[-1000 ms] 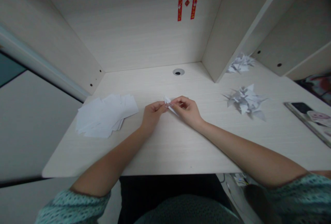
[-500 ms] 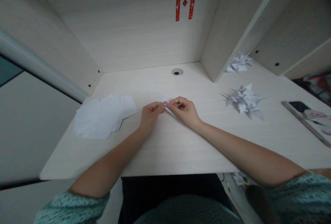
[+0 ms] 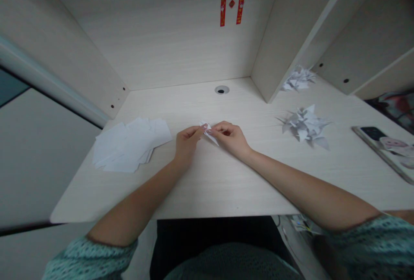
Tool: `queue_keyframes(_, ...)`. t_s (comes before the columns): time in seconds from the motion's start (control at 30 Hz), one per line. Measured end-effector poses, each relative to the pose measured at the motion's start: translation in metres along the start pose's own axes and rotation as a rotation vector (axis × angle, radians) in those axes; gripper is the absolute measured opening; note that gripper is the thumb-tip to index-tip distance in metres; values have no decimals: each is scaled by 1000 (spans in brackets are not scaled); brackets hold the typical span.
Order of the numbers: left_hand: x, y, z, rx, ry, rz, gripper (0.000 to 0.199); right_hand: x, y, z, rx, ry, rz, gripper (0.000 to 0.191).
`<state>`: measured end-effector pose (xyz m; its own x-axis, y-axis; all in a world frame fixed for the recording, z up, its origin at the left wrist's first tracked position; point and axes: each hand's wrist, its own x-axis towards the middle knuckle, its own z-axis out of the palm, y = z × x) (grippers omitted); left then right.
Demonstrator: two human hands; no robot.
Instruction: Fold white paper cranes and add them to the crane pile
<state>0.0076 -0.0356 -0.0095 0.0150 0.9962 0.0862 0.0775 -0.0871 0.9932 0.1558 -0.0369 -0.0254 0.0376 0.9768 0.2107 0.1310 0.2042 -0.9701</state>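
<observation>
Now | left hand (image 3: 187,142) + right hand (image 3: 230,138) | one folded paper (image 3: 210,134) pinched between

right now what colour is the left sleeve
Pale teal with fine dark speckles, best seen on the left sleeve in the head view.

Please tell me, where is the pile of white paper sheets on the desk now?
In the head view, the loose pile of white paper sheets lies on the left part of the desk, just left of the person's left hand.
</observation>
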Motion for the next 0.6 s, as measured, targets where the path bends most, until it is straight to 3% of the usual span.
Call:
queue_keyframes(0.37, -4, 7, 2, 58, 20, 42, 26, 0, -1, -4, 82, -54, -94, 24)
queue_keyframes(0.6, -3, 4, 2, 75, 16, 47, 27, 2, 3, -3, 49, -129, -52, 27)
